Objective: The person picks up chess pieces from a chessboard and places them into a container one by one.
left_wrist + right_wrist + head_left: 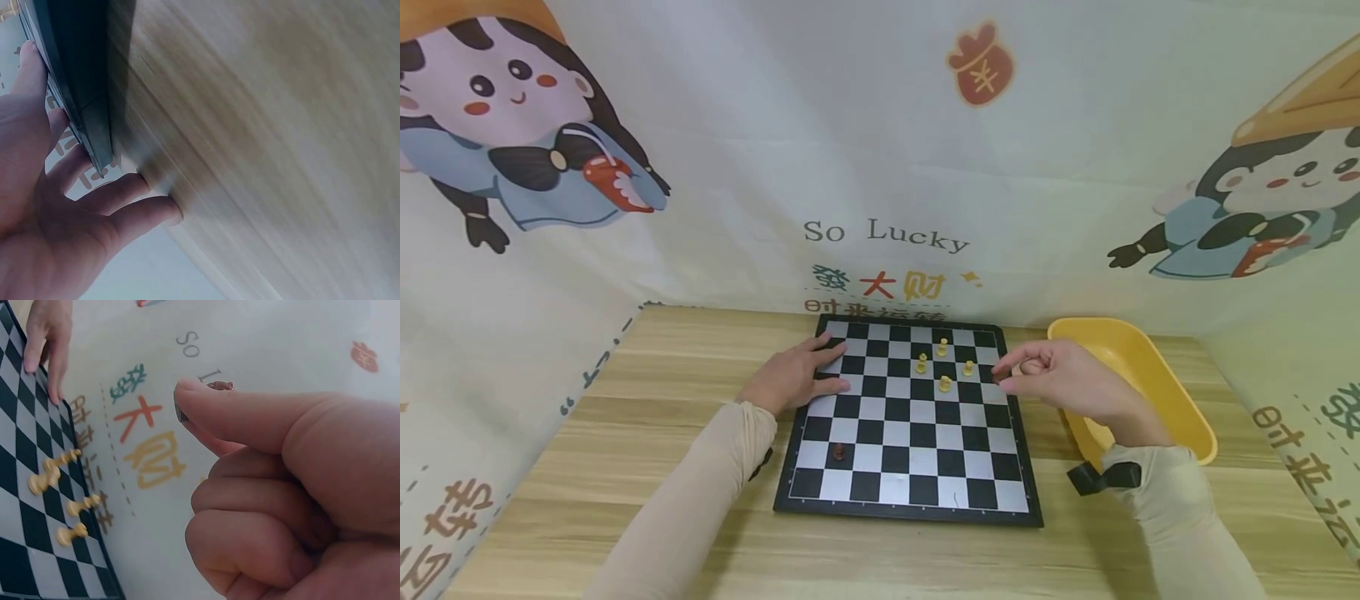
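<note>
Pale wood-grain tabletop (pixel 625 417); white creased backdrop (pixel 737 150) behind, printed with blue-clad cartoon figures (pixel 538 187) either side, red pouch (pixel 982 71) above-right of grey "So Lucky" lettering (pixel 917 237).

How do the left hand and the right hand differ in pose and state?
The left hand touches the chessboard with spread fingers, while the right hand is raised, its fingers curled. The left hand holds nothing; the right hand pinches a brown chess piece. Both come from beige sleeves.

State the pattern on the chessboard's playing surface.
Black and white checks cover the chessboard; the head view shows them best.
</note>
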{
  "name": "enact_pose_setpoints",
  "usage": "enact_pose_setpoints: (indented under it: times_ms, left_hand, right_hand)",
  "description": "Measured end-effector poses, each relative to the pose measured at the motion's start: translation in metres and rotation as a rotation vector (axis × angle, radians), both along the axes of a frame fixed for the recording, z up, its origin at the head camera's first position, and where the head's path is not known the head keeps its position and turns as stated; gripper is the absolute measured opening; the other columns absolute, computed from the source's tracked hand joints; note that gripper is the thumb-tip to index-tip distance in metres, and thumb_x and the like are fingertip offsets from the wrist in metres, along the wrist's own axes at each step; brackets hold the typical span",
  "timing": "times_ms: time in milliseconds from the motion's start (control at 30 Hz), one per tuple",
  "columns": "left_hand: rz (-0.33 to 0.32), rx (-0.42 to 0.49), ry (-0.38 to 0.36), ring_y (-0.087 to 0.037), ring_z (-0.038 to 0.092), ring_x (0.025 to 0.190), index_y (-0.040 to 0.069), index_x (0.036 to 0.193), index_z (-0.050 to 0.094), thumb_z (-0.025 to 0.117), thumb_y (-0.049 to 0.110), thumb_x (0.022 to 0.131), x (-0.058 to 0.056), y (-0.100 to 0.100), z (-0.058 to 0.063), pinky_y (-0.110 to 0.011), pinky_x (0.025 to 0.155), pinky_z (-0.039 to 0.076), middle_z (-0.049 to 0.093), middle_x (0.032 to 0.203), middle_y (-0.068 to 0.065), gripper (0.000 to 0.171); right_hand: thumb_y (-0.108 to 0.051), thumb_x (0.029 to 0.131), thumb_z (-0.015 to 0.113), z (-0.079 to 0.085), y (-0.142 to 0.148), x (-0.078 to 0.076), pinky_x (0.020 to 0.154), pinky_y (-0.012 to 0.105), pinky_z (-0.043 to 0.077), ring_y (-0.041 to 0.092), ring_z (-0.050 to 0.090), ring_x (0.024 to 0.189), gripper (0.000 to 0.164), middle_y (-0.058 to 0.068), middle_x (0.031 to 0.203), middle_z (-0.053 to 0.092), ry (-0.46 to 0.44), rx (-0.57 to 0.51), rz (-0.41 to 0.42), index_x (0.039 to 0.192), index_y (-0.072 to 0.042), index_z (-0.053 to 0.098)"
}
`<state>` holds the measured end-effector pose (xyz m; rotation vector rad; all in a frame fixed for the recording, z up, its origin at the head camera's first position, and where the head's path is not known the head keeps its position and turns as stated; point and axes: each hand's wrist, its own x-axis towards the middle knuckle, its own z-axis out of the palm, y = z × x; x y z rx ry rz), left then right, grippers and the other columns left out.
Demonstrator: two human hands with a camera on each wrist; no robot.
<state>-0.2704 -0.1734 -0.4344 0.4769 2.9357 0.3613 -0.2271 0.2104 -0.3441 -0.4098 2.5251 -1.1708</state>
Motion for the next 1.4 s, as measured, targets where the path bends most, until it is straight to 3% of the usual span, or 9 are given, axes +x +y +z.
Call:
enact_pose_setpoints:
  times_ms: [233, 633, 933, 1200, 1400]
  left_hand:
    - [-0.001, -0.004, 0.0, -0.04, 0.033, 0.153, 0.022, 0.159, 0.038, 0.061, 0.058, 0.096, 0.0, 0.0, 0.001, -0.055, 0.122, 0.037, 0.028, 0.169, -0.013, 0.076]
    - [-0.014, -0.004, -0.001, -0.039, 0.032, 0.154, 0.022, 0.159, 0.037, 0.061, 0.058, 0.096, 0.0, -0.001, 0.001, -0.054, 0.122, 0.036, 0.026, 0.169, -0.013, 0.076]
    - [-0.016, -0.013, -0.006, -0.04, 0.031, 0.154, 0.023, 0.159, 0.037, 0.06, 0.059, 0.096, 0.0, 0.001, 0.002, -0.054, 0.123, 0.036, 0.025, 0.17, -0.012, 0.077]
    - [-0.016, -0.013, 0.005, -0.04, 0.033, 0.153, 0.022, 0.159, 0.038, 0.06, 0.058, 0.096, 0.002, 0.0, 0.0, -0.054, 0.122, 0.037, 0.027, 0.169, -0.014, 0.076]
    - [-0.028, -0.012, 0.012, -0.041, 0.033, 0.153, 0.02, 0.158, 0.039, 0.06, 0.057, 0.096, 0.001, 0.001, 0.002, -0.055, 0.122, 0.037, 0.028, 0.168, -0.015, 0.075]
  right_hand:
    - [-0.031, 0.091, 0.077, 0.008, 0.018, -0.001, 0.051, 0.026, 0.031, 0.01, 0.033, 0.052, 0.029, -0.007, 0.059, 0.028, 0.023, 0.008, -0.045, 0.113, -0.013, 0.073]
    - [-0.025, 0.097, 0.071, 0.015, 0.054, -0.009, 0.044, 0.023, 0.03, 0.006, 0.031, 0.047, 0.033, -0.012, 0.058, 0.032, 0.035, -0.063, -0.091, 0.123, -0.006, 0.065]
    - [-0.024, 0.1, 0.066, 0.019, 0.074, -0.016, 0.042, 0.026, 0.03, 0.006, 0.028, 0.045, 0.024, -0.012, 0.057, 0.034, 0.027, -0.099, -0.117, 0.121, -0.012, 0.061]
    - [-0.033, 0.103, 0.062, 0.02, 0.082, -0.026, 0.045, 0.026, 0.033, 0.006, 0.029, 0.044, 0.039, -0.014, 0.054, 0.034, 0.019, -0.014, -0.165, 0.131, -0.007, 0.058]
    - [-0.033, 0.104, 0.06, 0.017, 0.089, -0.035, 0.046, 0.025, 0.033, 0.005, 0.028, 0.045, 0.043, -0.015, 0.054, 0.034, -0.004, -0.021, -0.218, 0.134, -0.002, 0.055]
